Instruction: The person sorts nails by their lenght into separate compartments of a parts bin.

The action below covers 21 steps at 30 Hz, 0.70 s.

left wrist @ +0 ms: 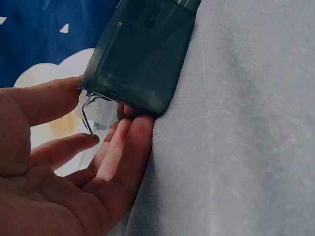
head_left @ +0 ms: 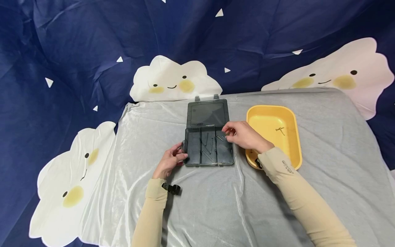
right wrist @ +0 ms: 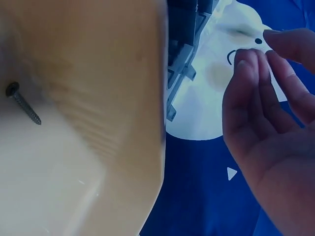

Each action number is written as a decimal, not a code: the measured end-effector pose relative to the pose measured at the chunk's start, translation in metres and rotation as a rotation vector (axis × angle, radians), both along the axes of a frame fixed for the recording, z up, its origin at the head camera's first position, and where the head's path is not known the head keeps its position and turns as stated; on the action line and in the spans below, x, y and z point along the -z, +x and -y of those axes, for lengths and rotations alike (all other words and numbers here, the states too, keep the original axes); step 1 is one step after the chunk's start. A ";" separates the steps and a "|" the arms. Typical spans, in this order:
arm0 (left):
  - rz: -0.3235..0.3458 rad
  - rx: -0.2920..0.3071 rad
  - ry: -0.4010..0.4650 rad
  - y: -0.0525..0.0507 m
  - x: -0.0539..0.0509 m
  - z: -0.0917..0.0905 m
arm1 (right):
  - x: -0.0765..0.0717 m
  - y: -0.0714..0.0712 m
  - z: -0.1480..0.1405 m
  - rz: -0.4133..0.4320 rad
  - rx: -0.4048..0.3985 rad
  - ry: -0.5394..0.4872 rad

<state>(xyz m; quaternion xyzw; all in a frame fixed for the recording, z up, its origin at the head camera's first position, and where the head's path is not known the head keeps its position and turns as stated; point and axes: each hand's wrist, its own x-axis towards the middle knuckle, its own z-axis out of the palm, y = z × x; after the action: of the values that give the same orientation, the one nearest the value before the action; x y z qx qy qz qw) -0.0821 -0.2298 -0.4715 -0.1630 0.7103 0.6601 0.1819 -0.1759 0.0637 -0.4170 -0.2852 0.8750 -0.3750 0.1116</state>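
A dark translucent compartment box [head_left: 192, 147] lies with its lid [head_left: 207, 114] folded back. Long screws [head_left: 211, 145] rest in its middle compartment, and a shorter screw [head_left: 219, 138] in the right one. My left hand [head_left: 169, 160] holds the box's left side; in the left wrist view its thumb [left wrist: 56, 96] touches an upper corner and fingers press lower down, beside a wire loop. Over the right compartment hovers my right hand [head_left: 243, 135], its fingers bent. Nothing shows between its thumb [right wrist: 290, 42] and fingers in the right wrist view.
A yellow plastic tray [head_left: 298, 144] stands right of the box, under my right forearm. A few screws [head_left: 280, 129] lie in it; one screw [right wrist: 23, 103] shows up close. Grey cloth [head_left: 210, 202] covers the table, with a blue cloud-print curtain [head_left: 92, 34] behind.
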 end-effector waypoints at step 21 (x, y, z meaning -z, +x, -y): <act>0.011 -0.011 -0.013 0.000 0.000 -0.001 | -0.014 -0.007 -0.038 -0.058 0.153 0.014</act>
<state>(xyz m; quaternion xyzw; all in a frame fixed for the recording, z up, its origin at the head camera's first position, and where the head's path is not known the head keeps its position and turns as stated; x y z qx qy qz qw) -0.0823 -0.2291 -0.4713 -0.1717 0.7127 0.6555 0.1812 -0.1832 0.1016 -0.4032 -0.2273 0.8997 -0.3680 0.0592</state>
